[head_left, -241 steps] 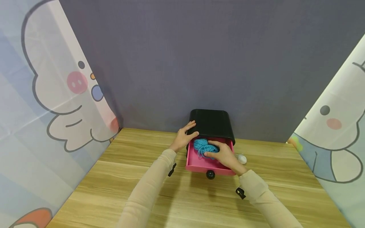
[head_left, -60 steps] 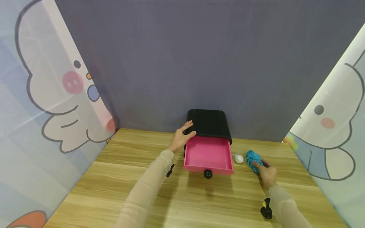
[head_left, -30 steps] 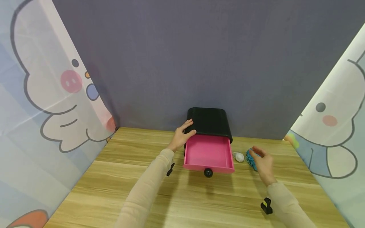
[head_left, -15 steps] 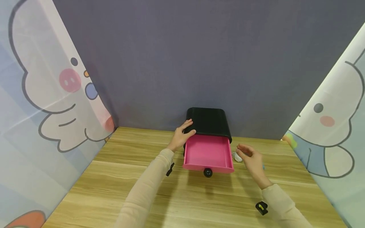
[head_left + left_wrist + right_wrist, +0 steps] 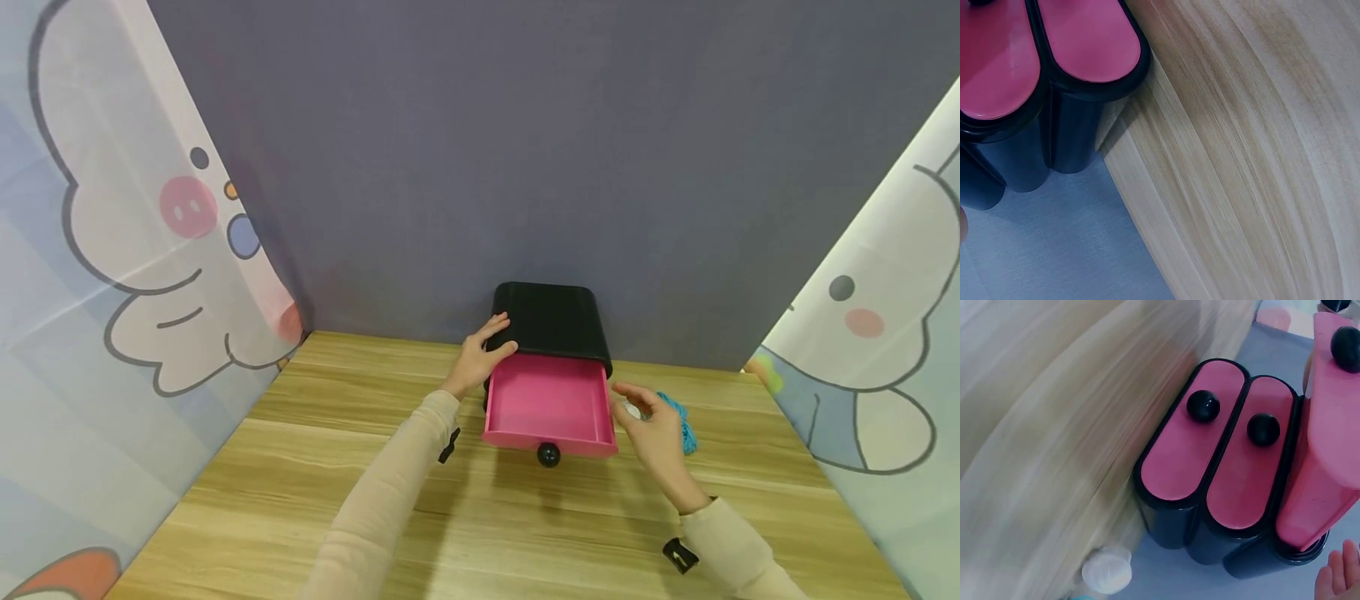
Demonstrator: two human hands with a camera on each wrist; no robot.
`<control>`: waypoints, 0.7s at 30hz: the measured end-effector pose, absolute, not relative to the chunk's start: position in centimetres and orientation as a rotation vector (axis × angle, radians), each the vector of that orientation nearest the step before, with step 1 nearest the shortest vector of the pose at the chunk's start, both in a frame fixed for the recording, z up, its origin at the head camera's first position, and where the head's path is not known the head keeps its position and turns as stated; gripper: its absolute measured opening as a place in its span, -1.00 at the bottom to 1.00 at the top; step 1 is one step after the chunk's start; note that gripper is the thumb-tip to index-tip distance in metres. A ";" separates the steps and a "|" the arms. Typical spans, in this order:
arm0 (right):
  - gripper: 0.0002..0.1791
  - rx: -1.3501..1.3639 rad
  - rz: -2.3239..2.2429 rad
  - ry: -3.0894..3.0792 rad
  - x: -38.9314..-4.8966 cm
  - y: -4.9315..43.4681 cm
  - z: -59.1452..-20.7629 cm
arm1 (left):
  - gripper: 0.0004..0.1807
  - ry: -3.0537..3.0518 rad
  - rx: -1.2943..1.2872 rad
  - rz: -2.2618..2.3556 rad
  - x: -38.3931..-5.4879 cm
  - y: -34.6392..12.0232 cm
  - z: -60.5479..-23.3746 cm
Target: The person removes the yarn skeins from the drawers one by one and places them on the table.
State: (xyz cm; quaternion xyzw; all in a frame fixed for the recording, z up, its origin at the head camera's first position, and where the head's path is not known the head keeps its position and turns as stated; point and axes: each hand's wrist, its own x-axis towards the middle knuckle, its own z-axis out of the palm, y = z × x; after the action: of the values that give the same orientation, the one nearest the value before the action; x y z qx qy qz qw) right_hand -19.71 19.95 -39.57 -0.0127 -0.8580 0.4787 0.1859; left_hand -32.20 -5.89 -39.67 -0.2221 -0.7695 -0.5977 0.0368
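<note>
A small black cabinet has its pink top drawer pulled out, and the drawer's pink floor is bare. My left hand rests on the cabinet's top left edge, thumb and fingers spread. To the drawer's right, my right hand hovers with bent, parted fingers and holds nothing. Beneath it a small white ball lies on the table, partly hidden by the hand in the head view. A bundle of blue yarn lies just beyond the hand, part of it covered.
Two lower pink drawers with black knobs are pushed in. A grey cloth backdrop stands right behind the cabinet. Cartoon-printed curtains flank the wooden table on both sides.
The blue yarn went from the drawer to the table at right, where my right hand let it go. That hand then moved left over the white ball. My left hand stayed on the cabinet.
</note>
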 end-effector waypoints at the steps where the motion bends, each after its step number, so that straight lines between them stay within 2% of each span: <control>1: -0.67 -0.021 1.353 -2.416 -19.6 20.0 -39.6 | -0.38 -2.360 -0.693 -1.842 -31.9 -5.9 -39.3; 8: -0.69 0.127 1.441 -2.337 -18.8 19.2 -39.5 | -0.38 -2.376 -0.722 -1.826 -30.5 -5.9 -37.8; 16: -0.74 0.344 1.575 -2.265 -17.1 17.4 -39.2 | -0.39 -2.399 -0.706 -1.817 -30.6 -5.9 -38.0; 21: -0.75 0.508 1.496 -2.253 -16.2 16.3 -39.6 | -0.38 -2.383 -0.729 -1.818 -30.6 -5.9 -37.9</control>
State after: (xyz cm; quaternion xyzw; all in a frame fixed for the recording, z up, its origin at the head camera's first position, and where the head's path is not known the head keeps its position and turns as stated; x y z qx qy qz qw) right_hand -16.24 16.31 -39.56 0.1811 -0.8032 0.5334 0.1938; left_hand -30.63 -5.89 -37.95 -0.2362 -0.7723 -0.5891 0.0284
